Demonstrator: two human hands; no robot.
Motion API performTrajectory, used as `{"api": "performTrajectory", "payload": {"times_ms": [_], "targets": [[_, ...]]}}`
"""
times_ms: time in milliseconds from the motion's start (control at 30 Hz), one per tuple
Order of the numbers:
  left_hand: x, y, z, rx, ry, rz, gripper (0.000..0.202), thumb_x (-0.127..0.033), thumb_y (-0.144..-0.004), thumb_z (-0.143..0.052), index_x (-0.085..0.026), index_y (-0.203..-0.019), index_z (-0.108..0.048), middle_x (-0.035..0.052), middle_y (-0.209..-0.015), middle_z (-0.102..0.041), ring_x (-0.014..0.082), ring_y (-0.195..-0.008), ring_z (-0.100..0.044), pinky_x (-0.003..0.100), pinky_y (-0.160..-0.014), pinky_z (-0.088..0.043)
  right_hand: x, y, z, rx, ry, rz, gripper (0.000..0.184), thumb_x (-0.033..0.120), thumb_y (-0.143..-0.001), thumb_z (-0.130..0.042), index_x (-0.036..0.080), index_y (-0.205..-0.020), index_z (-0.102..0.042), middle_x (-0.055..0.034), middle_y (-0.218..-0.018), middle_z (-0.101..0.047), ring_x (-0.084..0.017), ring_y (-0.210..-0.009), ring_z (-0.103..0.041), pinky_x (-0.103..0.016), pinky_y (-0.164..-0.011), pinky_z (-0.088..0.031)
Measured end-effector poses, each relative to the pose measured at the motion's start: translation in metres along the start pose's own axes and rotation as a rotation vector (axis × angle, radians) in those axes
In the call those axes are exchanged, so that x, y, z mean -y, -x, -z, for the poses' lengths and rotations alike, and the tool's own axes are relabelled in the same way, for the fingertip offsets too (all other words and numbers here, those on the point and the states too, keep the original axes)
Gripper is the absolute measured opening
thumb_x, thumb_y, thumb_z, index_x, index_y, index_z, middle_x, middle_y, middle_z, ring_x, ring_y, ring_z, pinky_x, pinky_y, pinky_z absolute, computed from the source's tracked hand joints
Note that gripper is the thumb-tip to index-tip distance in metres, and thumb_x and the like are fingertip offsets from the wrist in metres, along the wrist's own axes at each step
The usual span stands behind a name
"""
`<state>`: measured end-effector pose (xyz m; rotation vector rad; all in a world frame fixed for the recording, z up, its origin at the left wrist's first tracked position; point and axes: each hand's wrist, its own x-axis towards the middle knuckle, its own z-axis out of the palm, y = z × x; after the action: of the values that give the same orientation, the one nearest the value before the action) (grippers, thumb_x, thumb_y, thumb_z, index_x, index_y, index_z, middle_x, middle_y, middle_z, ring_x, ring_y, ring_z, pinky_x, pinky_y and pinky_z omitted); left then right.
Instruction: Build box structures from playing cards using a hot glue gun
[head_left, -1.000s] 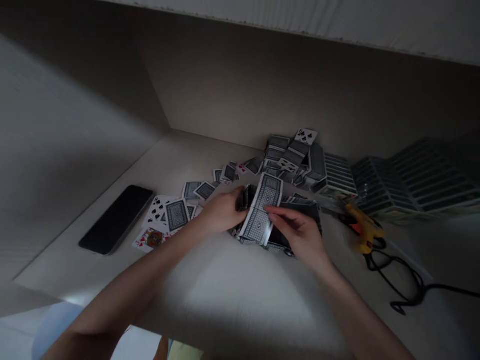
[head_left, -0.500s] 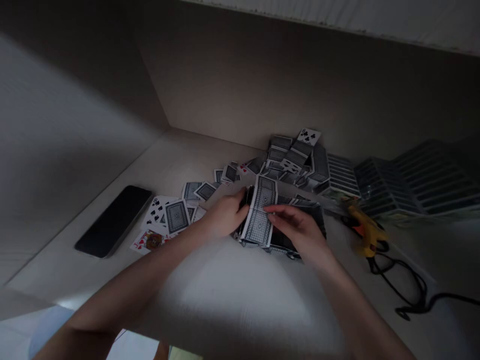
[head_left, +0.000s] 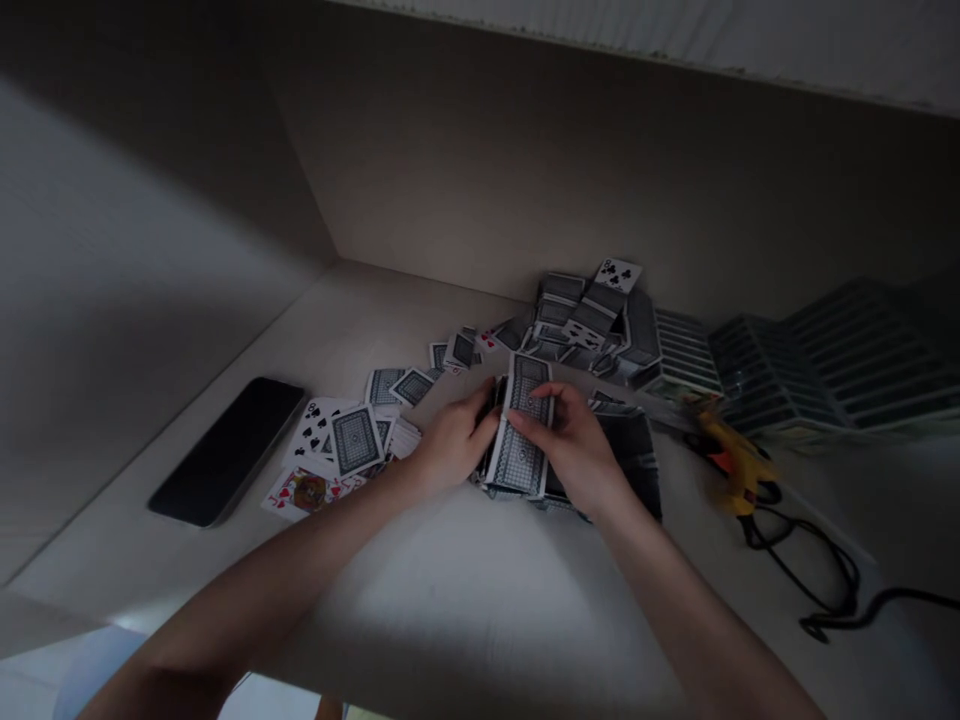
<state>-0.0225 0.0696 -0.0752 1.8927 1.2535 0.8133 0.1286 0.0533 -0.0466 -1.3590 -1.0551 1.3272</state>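
A box-like structure built from playing cards point(head_left: 634, 450) sits on the table before me, its dark hollow interior partly showing on the right. Across its left part lies a strip of patterned card backs point(head_left: 519, 462). My left hand point(head_left: 452, 440) is wrapped around the structure's left side, fingertips partly hidden behind it. My right hand point(head_left: 583, 455) rests on the strip, thumb and fingers curled close together at its upper right edge. Behind stands a pile of folded cards point(head_left: 562, 290), with an eight of clubs point(head_left: 619, 271) on top.
Loose playing cards point(head_left: 355, 440) and a black phone point(head_left: 229, 450) lie to the left. On the right are a yellow glue gun point(head_left: 739, 470) with its black cable point(head_left: 817, 560) and ribbed card structures point(head_left: 847, 360). A wall point(head_left: 450, 190) closes off the back.
My right hand has moved slightly left and up over the card strip, its thumb now lying across it. The left hand keeps its hold on the left side.
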Motion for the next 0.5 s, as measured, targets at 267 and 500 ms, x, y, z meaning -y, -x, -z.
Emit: {"api": "performTrajectory", "payload": {"times_ms": [267,500], "targets": [[0.003,0.007,-0.009,-0.102,0.084,0.047,0.049,-0.038,-0.095,-0.033,-0.013,-0.136,-0.045,0.0109,-0.136,-0.054,0.0223,-0.125,-0.050,0.037,-0.106,-0.038,0.001,-0.003,0.002,0.015,0.097,-0.018,0.041,0.041,-0.060,-0.075,0.026,-0.086,-0.047,-0.0005,-0.083,-0.061,-0.022,-0.080,-0.058,-0.034,-0.070,-0.046],[0.004,0.012,-0.018,-0.180,0.176,0.057,0.049,-0.040,-0.096,-0.029,-0.014,-0.135,-0.044,0.0101,-0.138,-0.051,0.0202,-0.128,-0.046,0.037,-0.110,-0.034,0.000,-0.006,0.000,0.030,0.100,-0.005,0.034,0.034,-0.061,-0.074,0.027,-0.085,-0.052,0.0008,-0.080,-0.061,-0.021,-0.077,-0.058,-0.033,-0.069,-0.046]]}}
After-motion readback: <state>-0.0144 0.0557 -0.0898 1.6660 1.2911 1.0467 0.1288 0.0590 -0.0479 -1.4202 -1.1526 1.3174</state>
